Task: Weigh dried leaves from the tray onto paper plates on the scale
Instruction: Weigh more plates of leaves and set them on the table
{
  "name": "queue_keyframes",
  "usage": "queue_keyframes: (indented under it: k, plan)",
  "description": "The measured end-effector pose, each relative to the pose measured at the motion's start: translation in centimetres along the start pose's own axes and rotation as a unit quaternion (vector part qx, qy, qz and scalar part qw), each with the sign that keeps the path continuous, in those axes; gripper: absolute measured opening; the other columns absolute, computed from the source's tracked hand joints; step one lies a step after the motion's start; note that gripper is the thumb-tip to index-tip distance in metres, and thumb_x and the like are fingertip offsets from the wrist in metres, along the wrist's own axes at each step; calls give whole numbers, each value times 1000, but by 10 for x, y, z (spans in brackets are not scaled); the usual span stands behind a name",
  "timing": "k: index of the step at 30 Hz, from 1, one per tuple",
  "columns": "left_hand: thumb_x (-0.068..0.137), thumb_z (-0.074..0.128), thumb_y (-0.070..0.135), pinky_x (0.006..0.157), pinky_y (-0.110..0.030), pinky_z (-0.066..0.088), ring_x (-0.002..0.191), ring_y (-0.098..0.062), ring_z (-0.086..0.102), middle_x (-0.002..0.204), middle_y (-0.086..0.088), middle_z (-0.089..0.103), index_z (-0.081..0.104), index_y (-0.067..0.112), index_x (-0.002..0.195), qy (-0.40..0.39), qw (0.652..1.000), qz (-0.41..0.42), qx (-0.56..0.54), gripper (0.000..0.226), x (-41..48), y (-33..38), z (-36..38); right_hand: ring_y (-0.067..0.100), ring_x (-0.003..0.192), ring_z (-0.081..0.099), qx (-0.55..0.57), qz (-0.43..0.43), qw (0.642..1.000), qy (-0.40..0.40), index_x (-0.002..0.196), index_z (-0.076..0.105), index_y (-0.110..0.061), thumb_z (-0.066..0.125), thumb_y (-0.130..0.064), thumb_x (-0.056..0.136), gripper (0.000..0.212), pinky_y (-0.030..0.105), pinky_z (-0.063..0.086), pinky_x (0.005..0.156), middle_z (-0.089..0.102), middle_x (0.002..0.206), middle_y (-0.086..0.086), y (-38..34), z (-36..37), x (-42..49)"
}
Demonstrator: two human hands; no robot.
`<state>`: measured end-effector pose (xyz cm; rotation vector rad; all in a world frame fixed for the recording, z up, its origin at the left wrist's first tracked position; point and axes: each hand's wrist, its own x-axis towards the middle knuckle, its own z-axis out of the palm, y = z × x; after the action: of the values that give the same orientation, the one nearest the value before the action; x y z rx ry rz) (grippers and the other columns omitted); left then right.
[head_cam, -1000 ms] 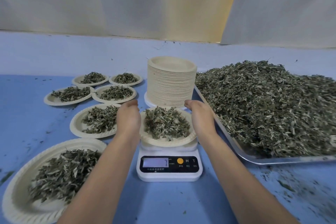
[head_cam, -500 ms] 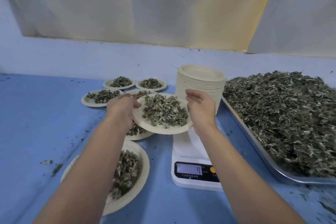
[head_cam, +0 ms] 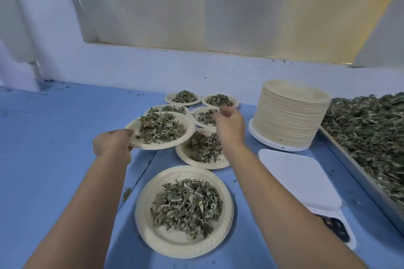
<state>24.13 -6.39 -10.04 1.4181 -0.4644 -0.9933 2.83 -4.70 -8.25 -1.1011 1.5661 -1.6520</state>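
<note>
My left hand [head_cam: 112, 144] grips the near-left rim of a paper plate [head_cam: 159, 147] heaped with dried leaves [head_cam: 160, 130] and holds it above the blue table, left of the scale. My right hand [head_cam: 229, 125] hovers just right of that plate with loosely curled fingers, apart from its rim and holding nothing. The white scale [head_cam: 299, 181] stands bare at the right; my right forearm hides part of its display. A tall stack of unused paper plates [head_cam: 293, 116] stands behind it. The metal tray [head_cam: 354, 172] piled with dried leaves [head_cam: 371, 133] fills the far right.
Several filled paper plates lie on the blue table: a near one [head_cam: 184, 247], one under my right hand [head_cam: 185, 159], and more behind [head_cam: 182, 102]. Leaf crumbs are scattered about. A white wall and curtain close off the back.
The filled plate has come off the scale and moved left over the other plates. My right hand has let go of its rim; my left hand alone carries it. The view has swung left.
</note>
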Motion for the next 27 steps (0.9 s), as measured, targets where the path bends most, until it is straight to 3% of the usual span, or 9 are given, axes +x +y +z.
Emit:
queue_keyframes:
  k: [7,14,16,17,19,23,25,26,27]
  plan:
    - [85,67,14,73,-31,48,96,-31,64,111,-16,66,66,5,113,131,991,1,-10,29,11,-22,-18,-2,75,48,-8,37,999,-8,111,61,-19,50,-11,90,25,24,36,69,57,97,-7,10,-5,-2]
    - [91,59,13,76,-34,45,104,-31,59,122,-19,60,59,0,121,113,993,5,18,33,12,-29,-11,11,87,57,6,52,998,-24,107,60,-16,47,-7,89,24,39,49,96,60,95,-4,15,-5,-2]
    - [92,56,13,67,-33,42,83,-29,54,100,-20,61,60,-4,96,101,993,19,54,17,16,-30,-10,7,85,55,9,53,998,-24,109,62,-13,48,-6,88,27,40,49,97,56,90,-13,17,-3,-1]
    - [93,54,12,60,-30,36,70,-29,46,81,-16,54,53,-1,76,100,992,25,69,21,18,-31,-8,5,84,54,9,54,998,-25,110,63,-13,48,-5,87,28,41,49,96,54,89,-15,18,-3,-1]
    - [94,49,10,52,-28,27,54,-21,28,65,-6,34,33,7,62,96,990,29,97,36,16,-27,-4,7,84,55,5,58,998,-29,107,63,-16,49,-6,86,27,42,49,95,57,90,-12,20,-3,-2]
    - [96,40,8,48,-27,23,56,-18,32,84,-11,49,46,0,81,89,985,38,141,18,18,-22,-1,17,96,59,-2,63,997,-44,102,62,-21,47,-8,87,26,42,49,95,61,96,-3,21,-4,-6]
    - [97,38,8,51,-31,33,77,-23,49,115,-21,59,55,-9,104,79,985,43,150,25,17,-23,-1,17,95,60,-2,64,997,-46,101,63,-21,46,-8,87,26,42,49,95,62,94,-2,21,-5,-6]
    - [97,37,7,65,-43,48,89,-22,50,128,-25,54,51,-13,118,74,986,42,146,33,15,-23,-1,16,92,60,-1,65,997,-46,101,63,-21,46,-7,87,26,42,50,95,62,91,-2,22,-6,-6]
    - [96,36,7,59,-37,35,91,-21,47,135,-27,48,45,-14,127,67,987,44,140,39,14,-24,-1,15,87,60,-1,65,997,-46,101,63,-22,46,-7,87,26,42,50,94,61,88,-2,22,-7,-6]
